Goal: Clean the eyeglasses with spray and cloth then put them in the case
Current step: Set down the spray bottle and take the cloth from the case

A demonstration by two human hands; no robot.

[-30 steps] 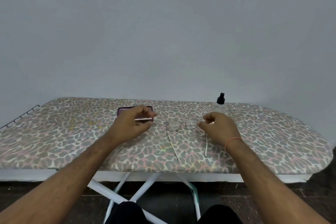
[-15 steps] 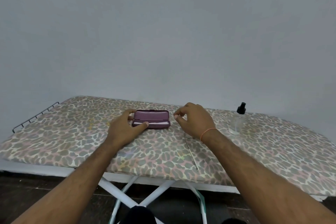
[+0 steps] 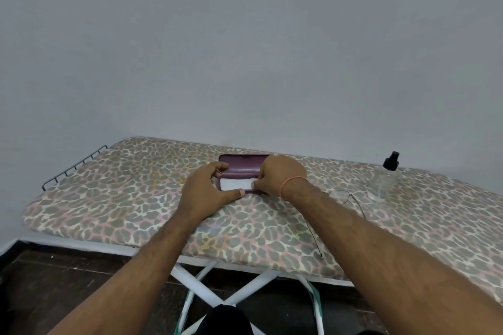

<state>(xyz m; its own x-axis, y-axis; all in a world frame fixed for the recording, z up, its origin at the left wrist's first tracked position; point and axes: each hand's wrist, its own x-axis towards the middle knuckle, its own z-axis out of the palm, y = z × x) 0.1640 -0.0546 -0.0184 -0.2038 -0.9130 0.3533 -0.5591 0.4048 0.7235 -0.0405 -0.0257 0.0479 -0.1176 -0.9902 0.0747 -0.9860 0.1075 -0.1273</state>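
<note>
A purple eyeglass case (image 3: 243,166) lies open on the leopard-print ironing board (image 3: 136,193), its lid raised toward the wall. A white cloth (image 3: 235,184) lies inside it. My left hand (image 3: 206,190) grips the case's left end, thumb along its front edge. My right hand (image 3: 280,175) holds the right end, fingertips at the cloth's right edge. Thin wire-rimmed eyeglasses (image 3: 340,197) lie on the board just right of my right forearm, partly hidden by it, one temple pointing toward the front edge. A clear spray bottle (image 3: 383,179) with a black nozzle stands at the right.
A metal wire rack (image 3: 73,167) juts from the board's left end. A plain grey wall rises close behind the board. White crossed legs (image 3: 217,288) stand beneath it on a dark floor.
The case was shut half a second ago and now stands open, showing the white cloth. My right hand left the eyeglasses and came to the case's right end. The view has shifted left.
</note>
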